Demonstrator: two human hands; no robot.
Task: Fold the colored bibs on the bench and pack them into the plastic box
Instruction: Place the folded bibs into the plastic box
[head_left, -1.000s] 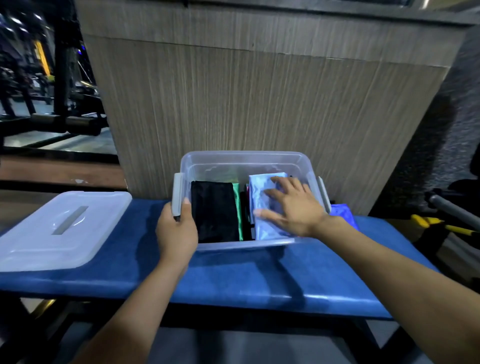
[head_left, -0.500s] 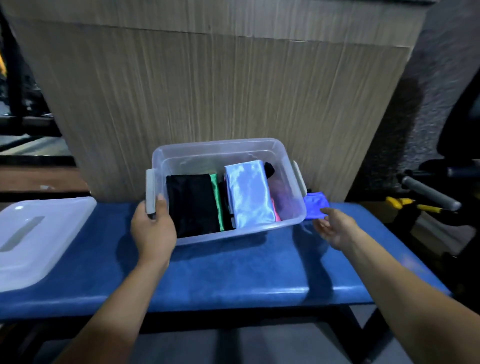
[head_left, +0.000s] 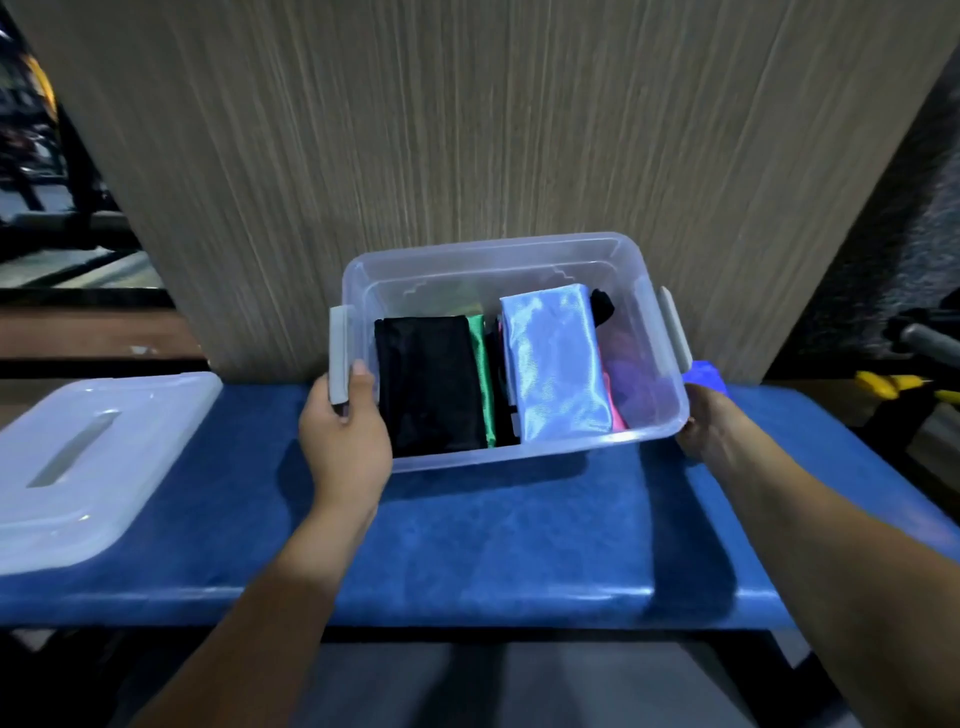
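- The bench (head_left: 493, 545) fills the near ground, its blue padded top running from 9 o'clock to 3 o'clock, with both forearms reaching over it.
- The left hand (head_left: 345, 441) grips the near-left corner of the plastic box (head_left: 519, 452), thumb laid on top of the grey latch (head_left: 340, 353) at that end.
- The right hand (head_left: 711, 431) touches the box's near-right corner at about 3 o'clock of the box; its fingers are out of sight behind the wall, so whether they curl round anything I cannot tell.
- At 9 o'clock, well apart from the box, its clear lid (head_left: 88, 467) lies flat on the bench.
- Inside the box, folded bibs stand packed side by side: a black bib (head_left: 428, 384) on the left, a green bib (head_left: 480, 374) edge beside it, a light-blue satin bib (head_left: 556, 358) towards the right, with pink and purple cloth beneath.
- At 2 o'clock, just outside the box's right end, a blue bib (head_left: 704, 374) lies on the bench, apparently not yet packed.
- Behind everything stands a wood-grain panel (head_left: 493, 130) at 12 o'clock.
- Judgement on handling: the bibs look light, soft and slippery, so folds may slide open; press them flat when placing. The box seems light but flexible, best taken at both ends, under the rim by the latches.
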